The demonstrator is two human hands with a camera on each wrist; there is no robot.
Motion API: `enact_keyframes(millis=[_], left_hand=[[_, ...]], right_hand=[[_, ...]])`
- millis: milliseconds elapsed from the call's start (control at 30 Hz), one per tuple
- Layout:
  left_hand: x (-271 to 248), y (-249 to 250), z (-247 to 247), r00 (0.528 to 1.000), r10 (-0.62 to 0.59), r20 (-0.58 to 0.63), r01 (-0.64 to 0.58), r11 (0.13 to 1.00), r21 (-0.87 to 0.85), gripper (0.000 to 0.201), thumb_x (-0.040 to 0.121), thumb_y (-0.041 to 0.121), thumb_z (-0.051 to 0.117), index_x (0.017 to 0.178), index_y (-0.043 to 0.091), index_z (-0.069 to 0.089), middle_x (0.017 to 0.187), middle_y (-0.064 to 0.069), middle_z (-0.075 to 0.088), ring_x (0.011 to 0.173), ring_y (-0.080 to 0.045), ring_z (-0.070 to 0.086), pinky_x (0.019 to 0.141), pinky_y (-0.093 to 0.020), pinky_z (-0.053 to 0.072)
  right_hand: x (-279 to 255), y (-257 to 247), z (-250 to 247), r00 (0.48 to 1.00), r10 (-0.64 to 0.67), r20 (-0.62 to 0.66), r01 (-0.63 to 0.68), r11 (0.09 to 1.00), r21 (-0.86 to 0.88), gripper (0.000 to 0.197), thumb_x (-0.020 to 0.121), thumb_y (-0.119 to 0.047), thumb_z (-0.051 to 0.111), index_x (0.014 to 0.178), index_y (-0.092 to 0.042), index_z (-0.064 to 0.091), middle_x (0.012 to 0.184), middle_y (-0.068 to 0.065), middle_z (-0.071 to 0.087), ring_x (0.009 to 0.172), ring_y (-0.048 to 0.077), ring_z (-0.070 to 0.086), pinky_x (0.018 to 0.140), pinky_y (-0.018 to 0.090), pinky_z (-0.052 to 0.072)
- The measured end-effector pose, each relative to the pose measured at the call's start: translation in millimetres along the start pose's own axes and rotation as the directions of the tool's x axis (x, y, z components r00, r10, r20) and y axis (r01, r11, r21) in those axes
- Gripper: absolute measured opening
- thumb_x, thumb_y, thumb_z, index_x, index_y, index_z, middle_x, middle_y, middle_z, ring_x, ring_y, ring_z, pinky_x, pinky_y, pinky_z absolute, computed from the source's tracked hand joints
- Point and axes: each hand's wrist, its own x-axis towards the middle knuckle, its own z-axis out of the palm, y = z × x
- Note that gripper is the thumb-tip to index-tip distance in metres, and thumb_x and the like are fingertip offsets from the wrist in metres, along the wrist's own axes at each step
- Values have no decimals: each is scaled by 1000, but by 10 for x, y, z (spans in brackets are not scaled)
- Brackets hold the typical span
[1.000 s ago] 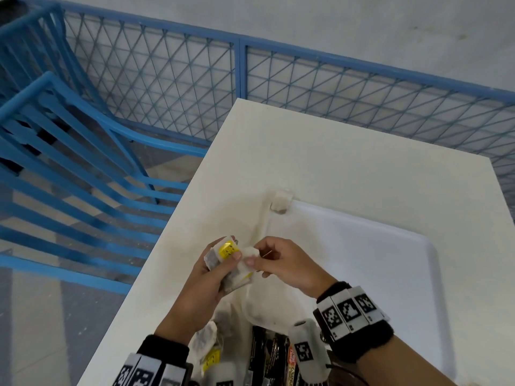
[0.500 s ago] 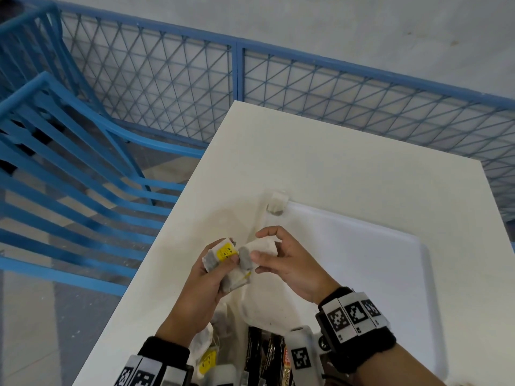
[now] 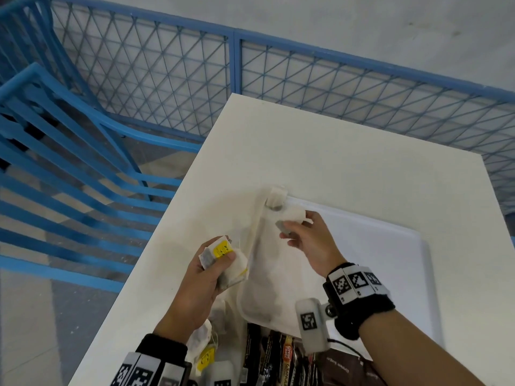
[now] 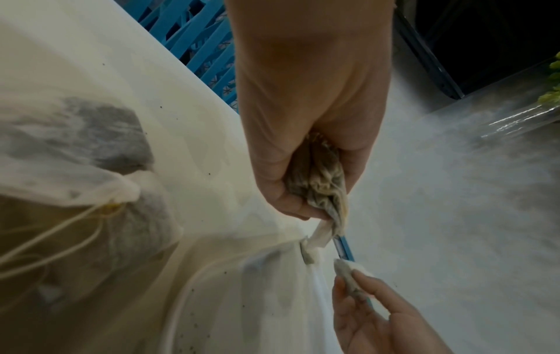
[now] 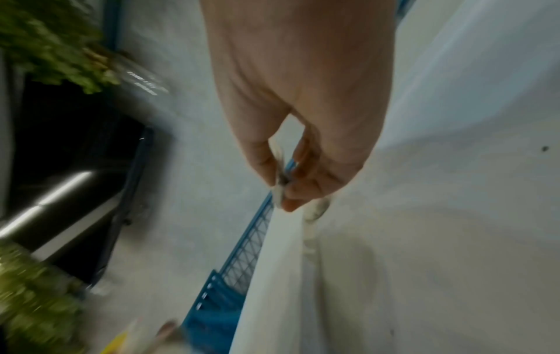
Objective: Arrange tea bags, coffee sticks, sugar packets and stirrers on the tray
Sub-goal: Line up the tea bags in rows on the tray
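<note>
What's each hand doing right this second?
Left hand: grips a bunch of tea bags.
Right hand: pinches a single tea bag over the tray.

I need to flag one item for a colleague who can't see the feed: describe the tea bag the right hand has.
Find the white tray on the white table, then its far left corner. Just above it the right hand pinches a single tea bag in its fingers. Unlike the bunch with a yellow tag in the left hand, it is alone.

Fenced test area, blue mesh barrier (image 3: 178, 76), bare concrete floor (image 3: 362, 32), white table (image 3: 320, 151)
</note>
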Motion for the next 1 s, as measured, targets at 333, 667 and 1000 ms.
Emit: enact_keyframes(millis=[333,667,1000], left_hand=[[8,-65,-57,1000,-3,-10,3,1000,-9,27,89,7,56,109,24,61,106,-1,64,99,-16,61,68,-26,57],[6,-89,-77,1000,-1,0,1,1000,-4,27,90,7,55,110,23,60,108,-3,63,102,-16,59,63,-23,56],[11,-121,-92,1000,-10,6,10,1000,0,28,89,8,56,111,24,60,108,-3,63,100,-16,60,65,-25,56]], right_hand=[[618,-13,-141,988,-12,-153,6,999,-39,34,82,2,66,108,-5,46,99,15,62,71,15,59,61,21,48],[784,78,-233,952,-183,-245,60,898,-436,46,71,-19,80,104,-13,48,77,-1,63,80,19,62,77,33,51],[781,61,-180,924,-266,-275,90,850,-518,57,75,-10,75,116,-8,36,71,2,60,79,23,60,78,31,48]])
